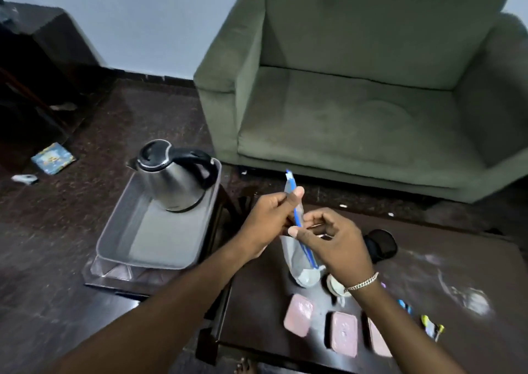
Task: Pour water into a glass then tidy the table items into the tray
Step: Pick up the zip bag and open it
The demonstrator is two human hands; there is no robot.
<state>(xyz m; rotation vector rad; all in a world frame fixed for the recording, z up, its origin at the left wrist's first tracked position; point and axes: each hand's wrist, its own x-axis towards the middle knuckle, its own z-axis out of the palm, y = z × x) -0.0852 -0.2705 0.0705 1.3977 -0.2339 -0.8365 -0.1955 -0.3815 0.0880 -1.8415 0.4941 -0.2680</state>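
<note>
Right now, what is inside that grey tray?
Only the steel kettle stands inside the grey tray, at its far end with the lid shut. The rest of the tray floor is bare. What the kettle holds cannot be seen.

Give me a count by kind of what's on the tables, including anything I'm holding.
Kettle: 1
Tray: 1
Pink packets: 3
Blue-and-white sachet, held in both hands: 1
White cup: 1
Black round object: 1
Small wrapped items, blurred: at least 2
Total: at least 10
</note>
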